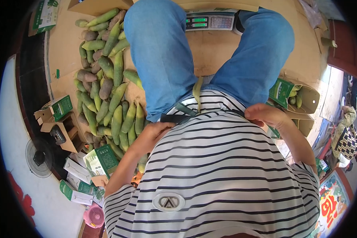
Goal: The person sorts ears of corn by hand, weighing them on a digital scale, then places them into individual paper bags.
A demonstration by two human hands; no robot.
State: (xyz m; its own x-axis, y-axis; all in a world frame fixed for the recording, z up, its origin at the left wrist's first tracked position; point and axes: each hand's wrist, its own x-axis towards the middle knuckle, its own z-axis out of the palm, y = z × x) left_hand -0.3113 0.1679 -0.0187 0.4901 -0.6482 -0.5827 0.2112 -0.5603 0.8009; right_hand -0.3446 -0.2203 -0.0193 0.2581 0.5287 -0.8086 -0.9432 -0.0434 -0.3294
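Both hands are at the waist of my black-and-white striped shirt (222,158). My left hand (156,133) is closed at the shirt's left side, its fingertips pressed to the cloth below a dark strap (173,118). At the other side, my right hand (267,114) pinches the shirt's edge between thumb and curled fingers. A yellowish-green strip (197,94) lies between my blue-trousered legs over the shirt's hem. Beyond my left hand spreads a large pile of long green radishes (117,119), with several purplish-brown roots (106,88) among them.
A scale (210,22) with lit green displays stands between my knees, partly under a cardboard flap. Printed boxes (101,162) sit at the lower left near a fan (39,157) and a pink container (94,216). An open carton (301,97) of green radishes is at right. A person (345,135) appears far right.
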